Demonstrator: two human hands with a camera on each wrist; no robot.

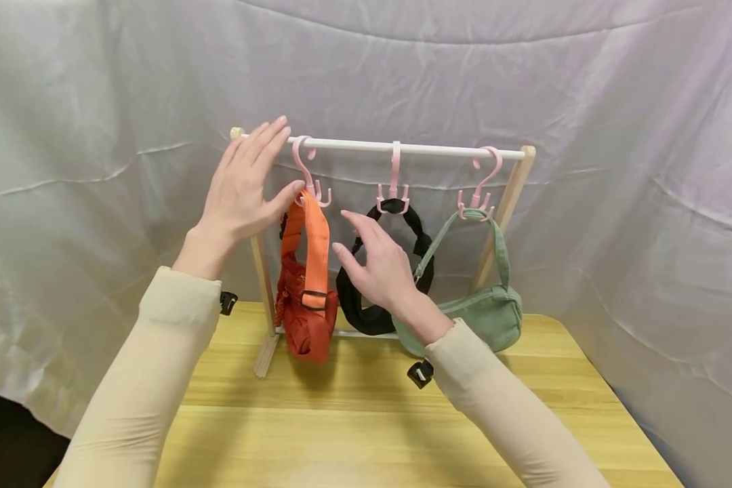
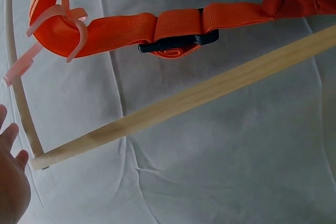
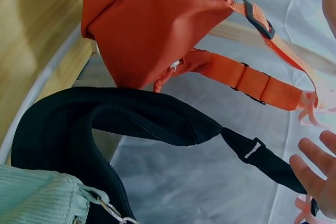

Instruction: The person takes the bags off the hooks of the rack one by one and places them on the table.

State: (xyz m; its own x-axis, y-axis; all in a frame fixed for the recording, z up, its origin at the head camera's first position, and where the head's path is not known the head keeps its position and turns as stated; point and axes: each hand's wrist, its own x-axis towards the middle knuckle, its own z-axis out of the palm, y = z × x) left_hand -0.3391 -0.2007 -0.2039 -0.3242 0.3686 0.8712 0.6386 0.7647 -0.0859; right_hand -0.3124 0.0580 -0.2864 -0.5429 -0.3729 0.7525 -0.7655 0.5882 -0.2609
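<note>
My left hand [image 1: 239, 186], fingers straight, is raised at the rack's left end, its thumb tip near the pink hook [image 1: 308, 169] that bears the orange-strapped red bag [image 1: 308, 325]. Whether the thumb touches is not clear in the head view; in the left wrist view the hand [image 2: 11, 177] stands apart from the orange strap [image 2: 121, 31]. My right hand [image 1: 381, 268], fingers extended and thumb apart, holds nothing and is in front of the black bag [image 1: 366, 320]. That bag hangs from the middle hook [image 1: 394, 173]. A green bag [image 1: 484, 318] hangs from the right hook [image 1: 486, 173].
The white bar [image 1: 354, 145] spans two wooden side posts [image 1: 505, 210] on a yellow wooden table [image 1: 341, 434]. Grey cloth [image 1: 402, 81] hangs behind and at both sides. A lower white bar [image 3: 44, 77] runs beside the bags in the right wrist view.
</note>
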